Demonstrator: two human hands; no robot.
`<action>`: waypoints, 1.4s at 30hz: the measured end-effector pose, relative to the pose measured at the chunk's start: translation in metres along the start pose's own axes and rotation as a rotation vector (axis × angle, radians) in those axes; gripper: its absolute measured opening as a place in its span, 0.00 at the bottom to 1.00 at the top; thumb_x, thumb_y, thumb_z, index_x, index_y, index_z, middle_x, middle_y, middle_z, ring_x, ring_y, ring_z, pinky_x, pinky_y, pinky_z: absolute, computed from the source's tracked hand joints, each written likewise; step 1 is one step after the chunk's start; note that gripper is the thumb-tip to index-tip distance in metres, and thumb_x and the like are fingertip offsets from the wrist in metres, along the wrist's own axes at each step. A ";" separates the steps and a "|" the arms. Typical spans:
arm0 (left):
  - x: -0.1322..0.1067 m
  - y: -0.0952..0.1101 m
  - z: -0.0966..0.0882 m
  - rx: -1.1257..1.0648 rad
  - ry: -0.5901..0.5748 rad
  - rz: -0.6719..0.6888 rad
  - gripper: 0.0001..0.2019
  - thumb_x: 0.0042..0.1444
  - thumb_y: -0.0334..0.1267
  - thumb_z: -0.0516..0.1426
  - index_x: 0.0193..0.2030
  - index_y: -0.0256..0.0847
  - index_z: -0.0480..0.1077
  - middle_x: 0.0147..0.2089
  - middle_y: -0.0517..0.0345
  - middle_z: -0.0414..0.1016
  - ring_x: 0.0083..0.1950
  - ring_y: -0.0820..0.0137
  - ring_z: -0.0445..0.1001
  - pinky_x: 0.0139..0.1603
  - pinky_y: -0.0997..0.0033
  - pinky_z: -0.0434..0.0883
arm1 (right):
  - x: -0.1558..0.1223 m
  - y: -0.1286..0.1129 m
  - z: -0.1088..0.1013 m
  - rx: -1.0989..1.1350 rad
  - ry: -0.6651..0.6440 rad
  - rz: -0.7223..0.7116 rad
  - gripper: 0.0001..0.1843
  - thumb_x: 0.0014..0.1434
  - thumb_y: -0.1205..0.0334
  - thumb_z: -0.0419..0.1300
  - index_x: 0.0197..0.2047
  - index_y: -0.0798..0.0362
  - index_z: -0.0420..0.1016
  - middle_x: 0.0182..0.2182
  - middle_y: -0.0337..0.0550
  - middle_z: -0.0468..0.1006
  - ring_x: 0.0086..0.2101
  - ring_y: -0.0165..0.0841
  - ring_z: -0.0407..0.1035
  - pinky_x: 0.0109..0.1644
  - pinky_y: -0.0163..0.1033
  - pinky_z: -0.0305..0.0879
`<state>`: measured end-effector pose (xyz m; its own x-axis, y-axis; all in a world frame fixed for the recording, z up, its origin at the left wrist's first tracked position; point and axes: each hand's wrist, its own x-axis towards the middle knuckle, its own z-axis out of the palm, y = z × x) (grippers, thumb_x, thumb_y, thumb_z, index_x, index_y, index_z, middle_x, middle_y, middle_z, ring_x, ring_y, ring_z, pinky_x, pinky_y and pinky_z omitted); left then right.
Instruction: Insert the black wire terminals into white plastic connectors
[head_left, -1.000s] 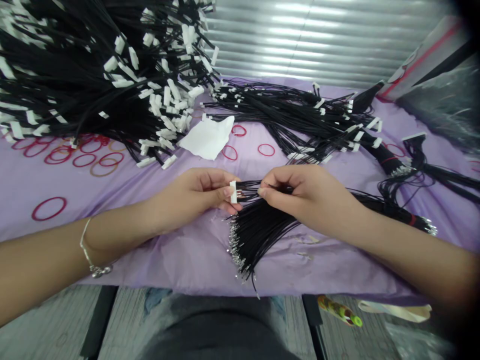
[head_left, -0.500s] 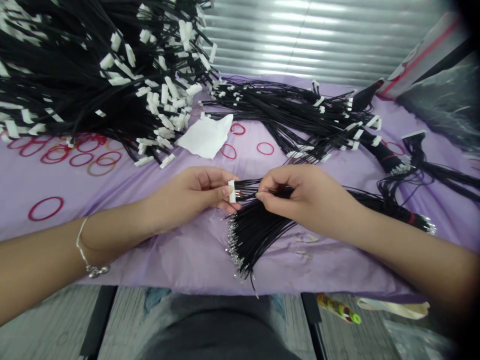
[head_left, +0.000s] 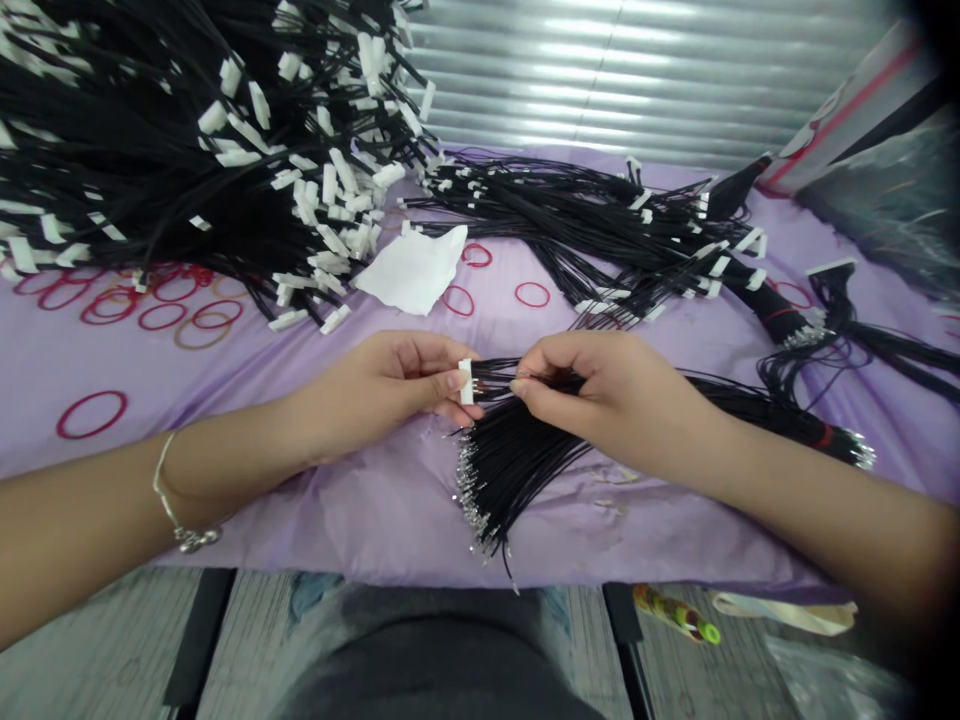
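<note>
While the left hand grips a white connector between thumb and fingers, the right hand pinches thin black wires just beside it; a fanned wire bundle lies partly beneath, on the purple-covered desk.

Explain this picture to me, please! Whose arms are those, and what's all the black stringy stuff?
It isn't a robot, just a person. A camera worn on their head looks forward and down at their left hand and right hand. The left pinches a small white connector; the right pinches thin black wires that run to it. On the purple cloth lie a fan of wires with shiny tips, a big heap of wires with white ends, red bands and white paper.
</note>
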<state>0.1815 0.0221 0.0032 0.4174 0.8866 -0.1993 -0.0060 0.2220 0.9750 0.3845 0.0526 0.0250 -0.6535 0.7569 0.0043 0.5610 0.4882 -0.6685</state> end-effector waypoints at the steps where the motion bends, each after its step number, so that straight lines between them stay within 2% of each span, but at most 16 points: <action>1: 0.000 0.000 0.000 -0.003 0.005 -0.003 0.05 0.57 0.29 0.56 0.35 0.34 0.75 0.30 0.57 0.77 0.30 0.77 0.75 0.34 0.83 0.72 | 0.000 0.000 0.000 0.000 -0.010 0.004 0.07 0.54 0.65 0.55 0.26 0.54 0.70 0.19 0.33 0.66 0.21 0.24 0.57 0.24 0.32 0.51; 10: 0.001 -0.001 0.001 -0.024 0.024 -0.010 0.05 0.56 0.30 0.57 0.37 0.34 0.74 0.31 0.56 0.78 0.31 0.77 0.76 0.34 0.83 0.73 | 0.002 0.002 -0.001 0.032 -0.032 0.014 0.09 0.57 0.62 0.54 0.27 0.54 0.69 0.19 0.34 0.65 0.21 0.24 0.57 0.24 0.32 0.51; 20: 0.001 -0.002 0.000 -0.052 0.034 -0.029 0.04 0.56 0.30 0.57 0.36 0.33 0.74 0.30 0.56 0.78 0.30 0.77 0.75 0.34 0.83 0.73 | 0.004 0.003 0.001 0.061 -0.023 0.040 0.10 0.58 0.60 0.54 0.28 0.54 0.69 0.20 0.34 0.64 0.21 0.24 0.56 0.24 0.33 0.51; 25: 0.002 -0.004 0.000 -0.092 0.057 -0.040 0.04 0.56 0.29 0.57 0.37 0.33 0.74 0.30 0.56 0.77 0.31 0.77 0.76 0.34 0.83 0.73 | 0.005 0.005 0.001 0.047 -0.021 0.006 0.10 0.58 0.60 0.53 0.28 0.54 0.69 0.19 0.34 0.63 0.21 0.25 0.55 0.24 0.32 0.50; 31: 0.002 -0.003 0.000 -0.086 0.051 -0.037 0.05 0.56 0.26 0.56 0.37 0.32 0.74 0.30 0.57 0.77 0.30 0.78 0.75 0.34 0.83 0.73 | 0.004 0.007 0.007 0.073 0.008 -0.048 0.08 0.57 0.64 0.54 0.28 0.55 0.71 0.21 0.35 0.68 0.23 0.24 0.59 0.27 0.31 0.54; 35: 0.000 0.001 0.002 -0.044 0.044 -0.050 0.06 0.56 0.24 0.55 0.36 0.33 0.74 0.29 0.58 0.78 0.30 0.78 0.76 0.33 0.84 0.73 | 0.003 0.007 0.011 0.088 0.038 -0.081 0.07 0.57 0.63 0.56 0.30 0.55 0.73 0.25 0.36 0.73 0.26 0.25 0.63 0.30 0.30 0.57; 42: -0.001 0.004 0.004 -0.013 0.055 -0.089 0.08 0.55 0.24 0.56 0.37 0.36 0.76 0.30 0.60 0.79 0.30 0.77 0.77 0.35 0.82 0.74 | 0.002 0.005 0.017 -0.023 0.064 -0.089 0.07 0.57 0.64 0.57 0.29 0.56 0.73 0.23 0.34 0.72 0.23 0.23 0.61 0.27 0.30 0.54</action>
<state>0.1850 0.0204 0.0078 0.3666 0.8840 -0.2901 0.0164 0.3056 0.9520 0.3778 0.0492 0.0091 -0.6678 0.7359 0.1112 0.5143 0.5643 -0.6459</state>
